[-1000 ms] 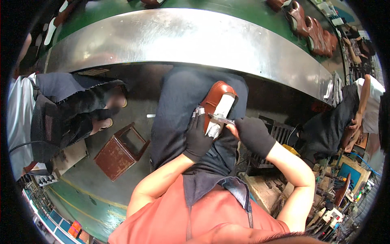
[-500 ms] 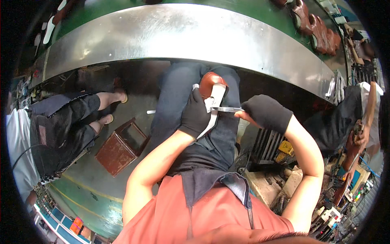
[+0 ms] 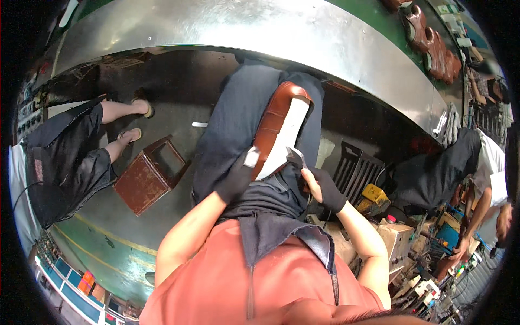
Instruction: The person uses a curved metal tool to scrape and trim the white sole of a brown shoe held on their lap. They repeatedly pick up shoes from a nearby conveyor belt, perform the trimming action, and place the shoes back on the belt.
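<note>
My left hand (image 3: 237,176) clasps the brown leather shoe (image 3: 273,119) on my lap (image 3: 225,119), just ahead of both; what my curled right hand (image 3: 325,189) holds is unclear. Probably light, soft-sided: best gripped by its near end.

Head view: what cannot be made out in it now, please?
In the head view:
- brown shoe: its downward side, hidden by the shoe itself;
- right hand: anything it holds, too small and blurred;
- topmost shoe at upper right: cut off by the upper edge;
- co-worker at left: head, cut off by the dark rim.
</note>
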Demonstrator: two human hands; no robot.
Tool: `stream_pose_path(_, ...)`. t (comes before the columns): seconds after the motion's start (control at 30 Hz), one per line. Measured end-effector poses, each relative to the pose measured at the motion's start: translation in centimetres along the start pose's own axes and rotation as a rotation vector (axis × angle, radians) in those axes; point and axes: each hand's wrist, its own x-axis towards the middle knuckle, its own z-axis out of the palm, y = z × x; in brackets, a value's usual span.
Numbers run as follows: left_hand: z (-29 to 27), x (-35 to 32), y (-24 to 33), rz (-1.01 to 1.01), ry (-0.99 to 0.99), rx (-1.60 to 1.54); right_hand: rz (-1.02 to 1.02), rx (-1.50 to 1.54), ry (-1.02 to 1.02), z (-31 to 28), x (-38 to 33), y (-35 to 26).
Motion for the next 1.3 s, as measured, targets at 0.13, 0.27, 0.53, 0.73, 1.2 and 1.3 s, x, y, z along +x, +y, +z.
stream_pose_path(0.13, 1.8, 2.9, -0.5, 0.231, 0.126, 0.522, 0.052, -0.082, -0.024, -2.5, -1.3, -5.2)
stream_pose_path(0.27, 2.7, 3.1, 1.3, 0.233, 0.064, 0.477, -0.435, -0.39, 0.021, -3.3, -2.8, -10.9)
stream_pose_path(0.53, -0.4, 0.2, 5.4, 0.186, -0.186, 0.551, -0.234, -0.29, 0.117, -3.5, 0.5, -2.5)
stream_pose_path(0.73, -1.5, -1.4, 19.7, 0.387, 0.087, 0.678, -0.172, -0.073, 0.038, -2.1, -5.4, -1.0)
stream_pose_path(1.2, 4.0, 3.4, 5.5, 0.427, -0.123, 0.419, -0.366, -0.81, -0.122, -5.3, 0.8, -11.1)
stream_pose_path(1.3, 2.9, 3.8, 3.4, 0.432, -0.028, 0.588, -0.519, -1.127, 0.043, -3.0, 1.6, -11.3)
